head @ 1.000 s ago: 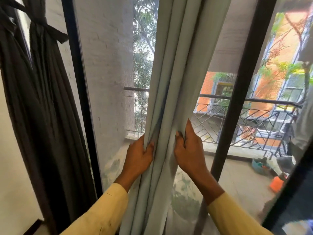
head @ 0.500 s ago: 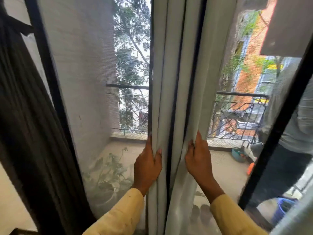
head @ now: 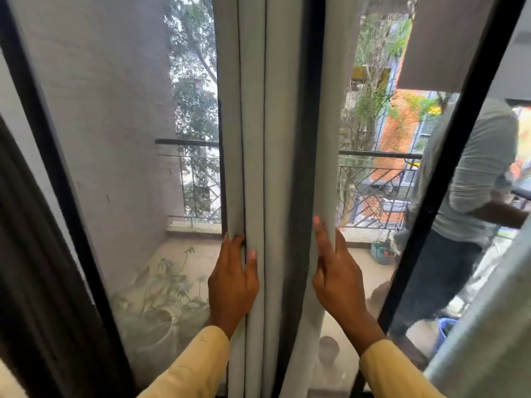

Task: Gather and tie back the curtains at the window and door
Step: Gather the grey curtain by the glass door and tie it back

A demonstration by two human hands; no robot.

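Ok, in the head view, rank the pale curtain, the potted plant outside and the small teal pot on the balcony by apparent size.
1. pale curtain, largest, though nearest the camera
2. potted plant
3. teal pot, smallest, but farthest away

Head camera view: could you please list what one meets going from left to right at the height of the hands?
Dark curtain → black frame bar → potted plant → left hand → pale curtain → right hand → second black frame bar → person on the balcony.

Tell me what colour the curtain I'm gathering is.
Pale grey, plain with no pattern: the curtain, clearest in the head view.
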